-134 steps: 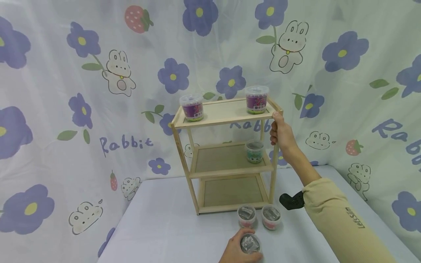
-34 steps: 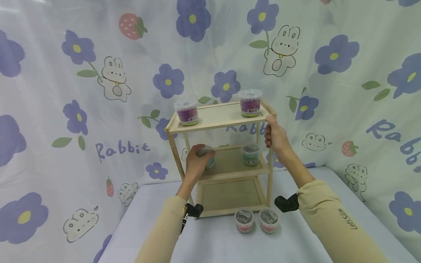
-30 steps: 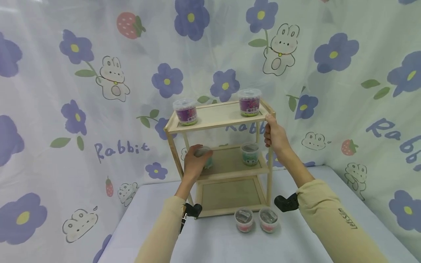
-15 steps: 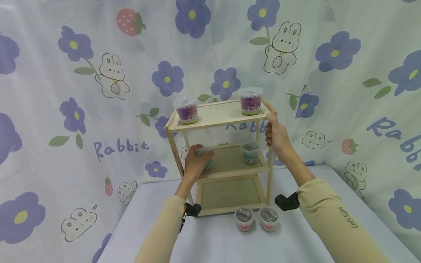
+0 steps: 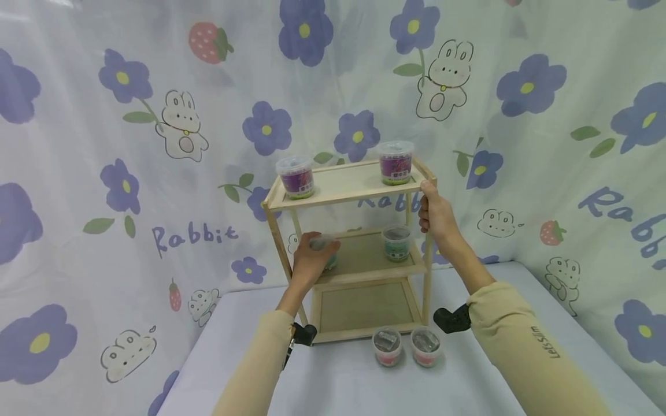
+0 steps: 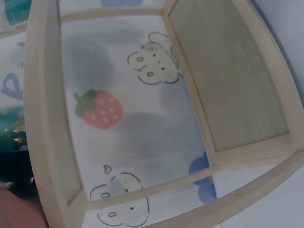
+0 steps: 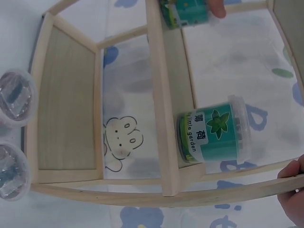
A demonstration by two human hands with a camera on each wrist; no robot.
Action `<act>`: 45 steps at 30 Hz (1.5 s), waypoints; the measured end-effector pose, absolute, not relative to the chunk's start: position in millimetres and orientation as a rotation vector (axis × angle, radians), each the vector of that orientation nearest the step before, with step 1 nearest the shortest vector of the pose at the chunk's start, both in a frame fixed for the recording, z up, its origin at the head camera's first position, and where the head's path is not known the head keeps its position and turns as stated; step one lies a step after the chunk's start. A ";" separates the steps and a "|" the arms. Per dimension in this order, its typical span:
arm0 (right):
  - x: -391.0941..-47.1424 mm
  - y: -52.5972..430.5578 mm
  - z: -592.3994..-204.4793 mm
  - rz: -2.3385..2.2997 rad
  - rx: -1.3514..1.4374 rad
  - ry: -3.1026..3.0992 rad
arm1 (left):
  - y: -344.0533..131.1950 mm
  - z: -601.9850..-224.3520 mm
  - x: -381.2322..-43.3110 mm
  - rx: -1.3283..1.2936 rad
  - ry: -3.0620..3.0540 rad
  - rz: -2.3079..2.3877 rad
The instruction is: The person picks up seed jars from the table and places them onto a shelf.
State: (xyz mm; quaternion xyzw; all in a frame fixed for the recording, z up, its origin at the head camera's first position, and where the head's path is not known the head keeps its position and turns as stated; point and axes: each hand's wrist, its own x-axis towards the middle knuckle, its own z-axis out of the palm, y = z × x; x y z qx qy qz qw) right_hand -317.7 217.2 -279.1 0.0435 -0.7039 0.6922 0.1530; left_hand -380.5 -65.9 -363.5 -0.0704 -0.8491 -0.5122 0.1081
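Note:
My left hand (image 5: 308, 260) holds a clear-lidded plastic tub with a green label (image 5: 331, 263) by its rim, at the left end of the middle shelf. In the right wrist view, a finger (image 7: 217, 8) touches that tub (image 7: 187, 12). My right hand (image 5: 439, 214) grips the upright of the wooden three-tier rack (image 5: 376, 274) at its top right corner. A matching green "little garden" tub (image 5: 397, 245) stands at the middle shelf's right end. Two purple-labelled tubs, one left (image 5: 296, 179) and one right (image 5: 396, 164), stand on the top shelf.
Two pink tubs, one left (image 5: 387, 348) and one right (image 5: 425, 348), stand on the white table (image 5: 343, 381) before the rack. The bottom shelf (image 5: 364, 303) is bare. A printed curtain (image 5: 218, 138) hangs close behind.
My left hand has carried the green tub from the table front up to the middle shelf's left end. Over the last second it barely moves. The right hand keeps its grip on the rack.

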 end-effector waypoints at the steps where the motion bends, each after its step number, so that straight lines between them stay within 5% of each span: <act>1: -314.8 216.3 -277.4 1.980 0.128 -2.024 | -66.5 -363.7 -380.0 -0.210 -2.498 -1.515; 10: -291.8 209.2 -265.9 1.979 0.167 -2.036 | -68.9 -367.9 -380.0 -0.191 -2.496 -1.552; 29: -316.7 218.0 -282.4 1.979 0.141 -2.029 | -66.8 -356.0 -377.3 -0.302 -2.449 -1.478; 45: -297.2 210.9 -266.9 1.974 0.168 -2.030 | -63.6 -334.5 -370.5 -0.392 -2.406 -1.497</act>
